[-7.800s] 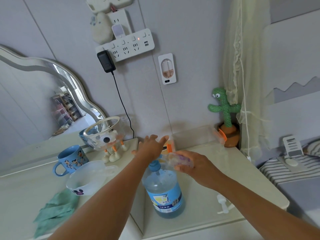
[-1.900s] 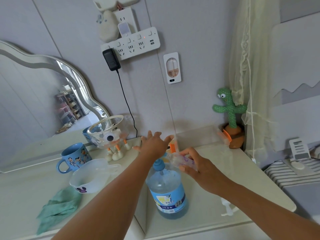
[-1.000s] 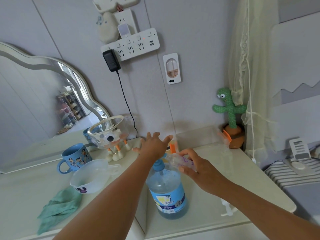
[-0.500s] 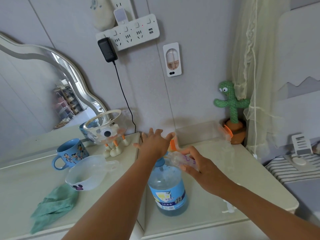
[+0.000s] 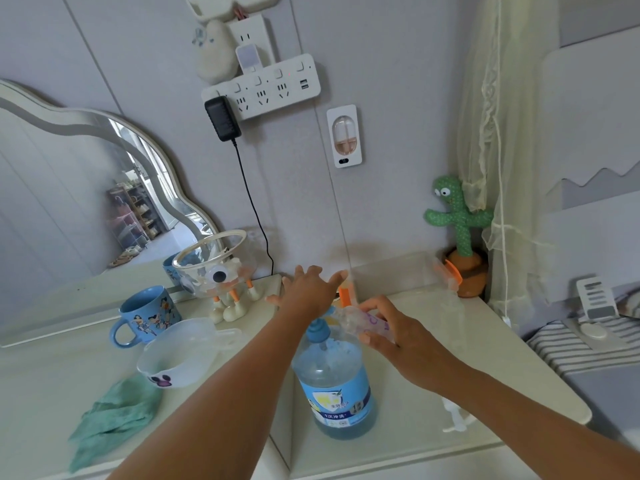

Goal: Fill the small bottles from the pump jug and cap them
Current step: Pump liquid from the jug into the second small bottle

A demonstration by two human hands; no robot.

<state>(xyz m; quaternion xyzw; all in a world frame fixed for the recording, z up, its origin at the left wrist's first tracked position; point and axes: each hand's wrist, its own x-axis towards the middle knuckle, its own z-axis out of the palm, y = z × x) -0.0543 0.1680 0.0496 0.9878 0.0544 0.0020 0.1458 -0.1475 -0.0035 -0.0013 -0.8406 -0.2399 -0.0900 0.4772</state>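
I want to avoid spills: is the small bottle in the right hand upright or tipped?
Tipped. The small bottle lies nearly sideways in the right hand, its mouth toward the pump jug's spout.

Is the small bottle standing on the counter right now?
No, the right hand holds the small bottle tilted in the air at the spout of the pump jug.

**Countertop layout**

Pump jug (image 5: 333, 382) front centre on counter (image 5: 485, 358). Left: mug (image 5: 145, 315), bowl (image 5: 175, 358) before it, cloth (image 5: 114, 415) nearest. Cactus toy (image 5: 459, 230) back right corner. Power strip (image 5: 266, 88) on wall above.
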